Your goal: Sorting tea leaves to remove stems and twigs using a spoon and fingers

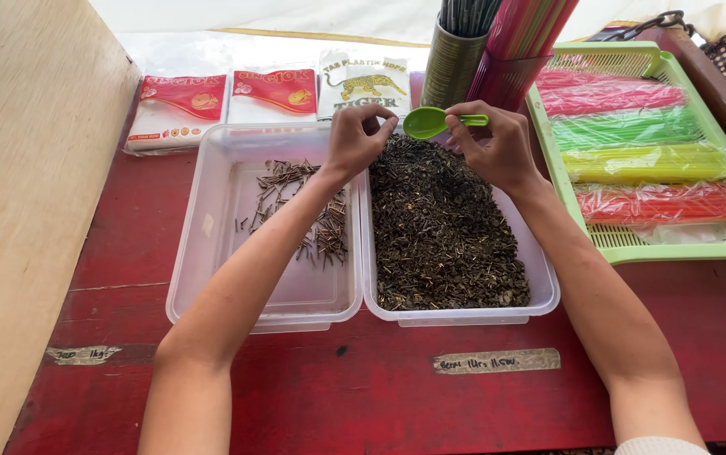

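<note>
- Right hand (498, 145), fingers pinched on the green scoop (430, 122) handle, at 12 o'clock above the tray of dark tea leaves (443, 223).
- Left hand (354, 139), fingertips pressed together, hovers beside the scoop's bowl.
- Clear tray of twigs (220, 244) at 9 o'clock on the red bench (380, 396).

2 red-white packs (211, 105), white bag pack (361, 82) behind tubs; 2 tape labels (496, 361) front.

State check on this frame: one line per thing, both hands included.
Left hand: pinched, over the far end of the bins; contents too small to tell.
Right hand: holding the green scoop by its handle.
Green scoop: level, looks empty.
Left bin: open, sparse sticks.
Right bin: open, full of dark dried bits.
Green tray: holds wrapped coloured straw bundles.
</note>
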